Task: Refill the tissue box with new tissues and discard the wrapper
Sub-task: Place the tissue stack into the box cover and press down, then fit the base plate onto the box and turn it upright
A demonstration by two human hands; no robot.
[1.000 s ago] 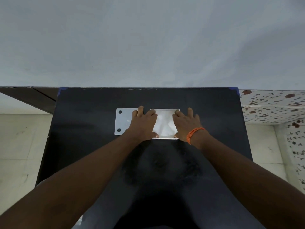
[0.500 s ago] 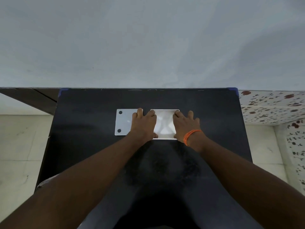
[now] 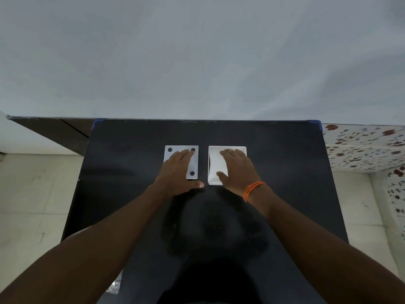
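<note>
A white open tissue box [image 3: 228,147] lies on the black table [image 3: 285,172], with white tissues [image 3: 217,164] showing inside it. My right hand [image 3: 238,170] rests flat on those tissues, fingers spread. To the left of the box lies a flat white base plate [image 3: 194,164] with black round dots at its corners. My left hand [image 3: 177,172] lies palm down on this plate, its thumb off the near edge on the table. Neither hand grips anything.
A bit of crumpled clear wrapper [image 3: 115,286] shows past the table's left edge, under my left forearm. The table's far edge meets a plain wall. Pale floor tiles lie on the left, flower-patterned tiles [image 3: 361,145] on the right.
My left hand has left the box and slid left onto the base plate. My right hand has shifted from the box's right edge onto the tissues, and the gap between plate and box now shows.
</note>
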